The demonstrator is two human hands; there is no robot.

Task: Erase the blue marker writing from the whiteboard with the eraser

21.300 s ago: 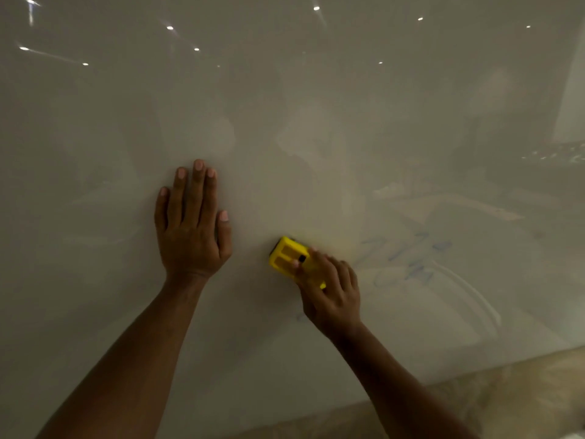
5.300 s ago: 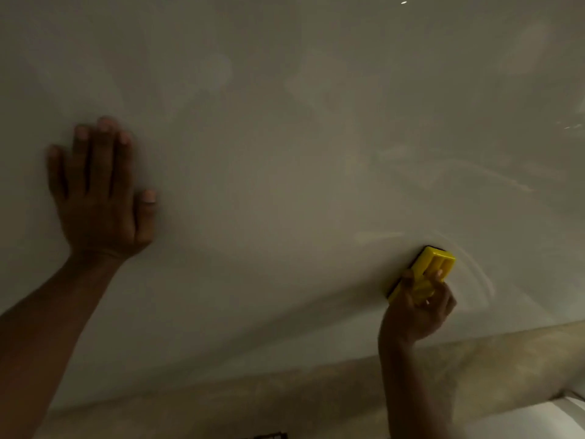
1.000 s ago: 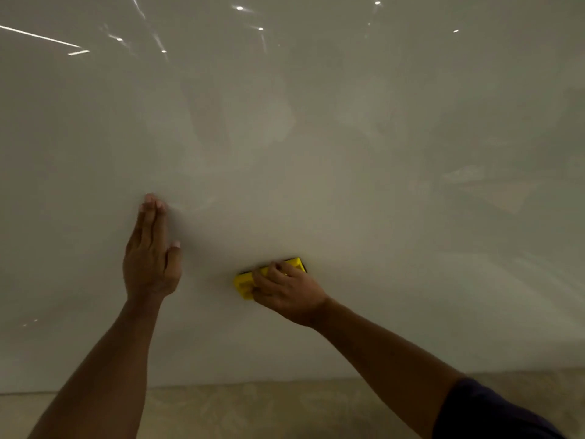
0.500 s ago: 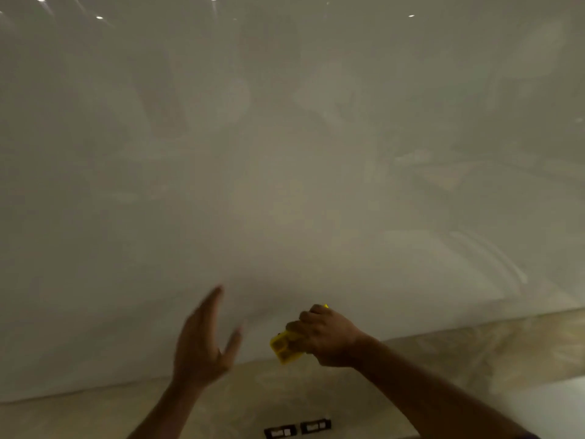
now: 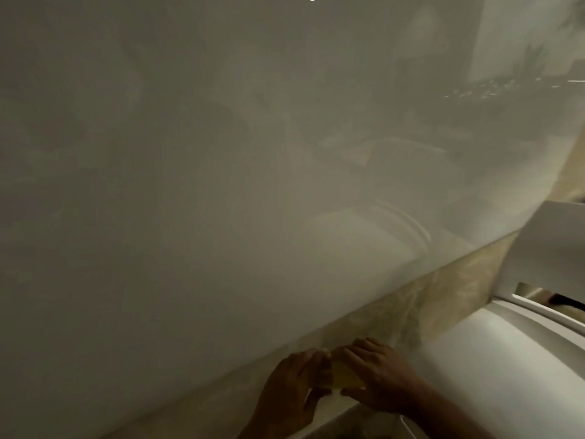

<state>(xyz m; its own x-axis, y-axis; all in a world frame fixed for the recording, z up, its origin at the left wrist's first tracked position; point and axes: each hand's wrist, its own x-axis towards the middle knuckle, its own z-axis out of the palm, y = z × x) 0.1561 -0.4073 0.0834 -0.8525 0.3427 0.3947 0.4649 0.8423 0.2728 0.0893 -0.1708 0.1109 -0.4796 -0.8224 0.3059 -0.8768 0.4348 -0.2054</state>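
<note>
Two bare forearms enter from the lower edge of the frame, each ending in a bare hand. Left hand (image 5: pixel 289 386): no glove, ring or wristband visible; fingers blurred by motion. Right hand (image 5: pixel 376 377): likewise bare, knuckles and finger outlines faintly distinguishable. No sleeve reaches either wrist within the visible area. Dim lighting obscures nails and finer surface detail.
</note>
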